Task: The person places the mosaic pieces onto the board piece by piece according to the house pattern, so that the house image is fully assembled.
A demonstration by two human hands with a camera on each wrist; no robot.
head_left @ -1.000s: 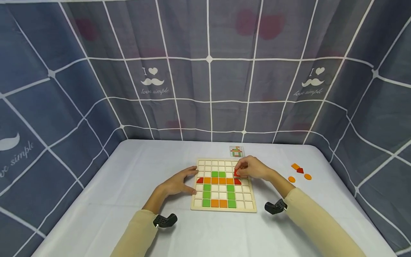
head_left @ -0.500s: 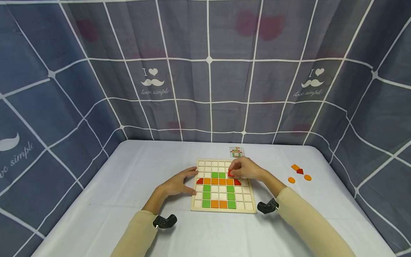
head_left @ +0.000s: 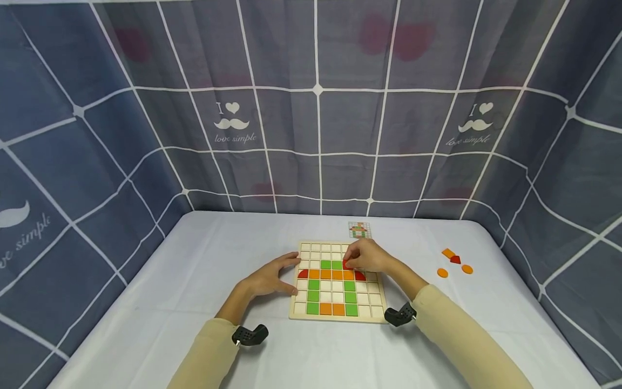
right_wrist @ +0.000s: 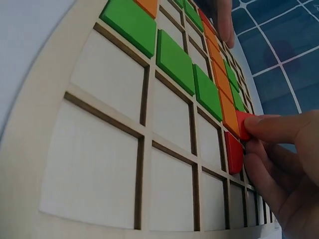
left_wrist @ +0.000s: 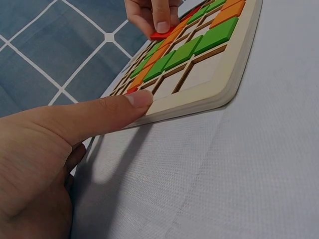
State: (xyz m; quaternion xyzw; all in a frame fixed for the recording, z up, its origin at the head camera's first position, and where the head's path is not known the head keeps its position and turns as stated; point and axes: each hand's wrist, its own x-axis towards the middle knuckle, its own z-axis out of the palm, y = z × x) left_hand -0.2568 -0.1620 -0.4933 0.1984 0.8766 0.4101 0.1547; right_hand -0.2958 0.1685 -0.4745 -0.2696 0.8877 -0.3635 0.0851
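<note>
A wooden grid board [head_left: 339, 320] with green, orange and red tiles set in its cells lies on the white table. My left hand [head_left: 266, 278] rests at the board's left side, fingers spread; in the left wrist view its thumb [left_wrist: 114, 112] lies on the rim. My right hand [head_left: 371, 257] pinches a small red tile [right_wrist: 242, 124] between thumb and fingers. That tile is over the row above the orange tiles, right beside the green pair [head_left: 331, 265]. A red rounded-corner tile [right_wrist: 234, 153] sits nearby at the orange row's right end.
A small pattern card [head_left: 359, 230] lies behind the board. Several loose pieces lie to the right: an orange square [head_left: 448, 253], a red piece [head_left: 455, 260] and orange discs [head_left: 443, 273]. A dark checked curtain [head_left: 286, 124] encloses the table's back and sides.
My right hand has moved left over the board with the red tile and is now beside the green pair. My left hand has stayed in place.
</note>
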